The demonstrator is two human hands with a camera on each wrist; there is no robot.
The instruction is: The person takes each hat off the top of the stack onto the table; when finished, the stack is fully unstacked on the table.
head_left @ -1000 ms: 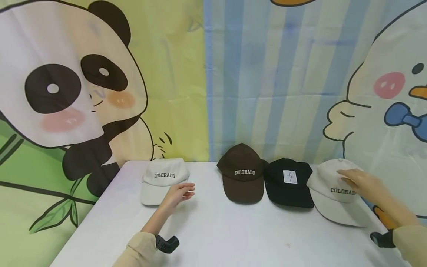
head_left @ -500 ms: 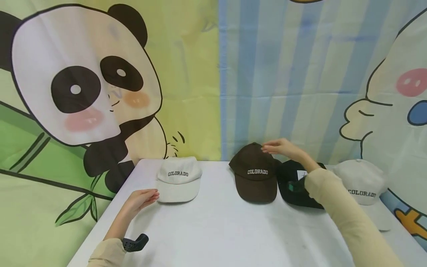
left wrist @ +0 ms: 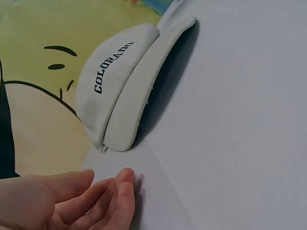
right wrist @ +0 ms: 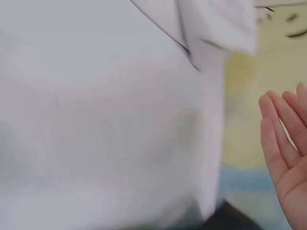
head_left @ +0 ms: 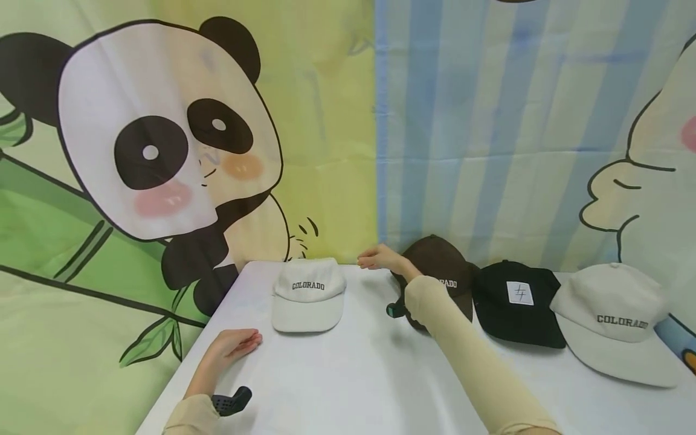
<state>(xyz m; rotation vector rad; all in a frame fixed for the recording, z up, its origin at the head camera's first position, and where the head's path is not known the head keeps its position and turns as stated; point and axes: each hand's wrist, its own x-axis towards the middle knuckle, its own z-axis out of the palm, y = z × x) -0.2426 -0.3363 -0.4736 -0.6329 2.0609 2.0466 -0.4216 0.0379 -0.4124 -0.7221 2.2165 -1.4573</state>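
Note:
A white baseball cap (head_left: pixel 308 296) with COLORADO across its front sits on the white table, brim toward me. My left hand (head_left: pixel 231 345) hovers in front and left of it, fingers loosely bent and holding nothing; the left wrist view shows the same cap (left wrist: pixel 122 81) beyond the fingertips. Just right of the white cap is my right hand (head_left: pixel 382 258), its fingers extended and nothing in them. In the right wrist view that hand (right wrist: pixel 290 148) appears palm up at the edge. My right forearm partly covers a brown COLORADO cap (head_left: pixel 435 257).
Right of the brown cap stand a black cap (head_left: pixel 500 314) with a white label and a larger off-white cap (head_left: pixel 609 290) near the table's right edge. Their sides touch or overlap. A printed cloth (head_left: pixel 326 151) with a panda hangs behind the table (head_left: pixel 326 386).
My right hand has swept left from the large off-white cap, past the brown one, to beside the white cap. My left hand has drawn back from that cap. The view has turned left.

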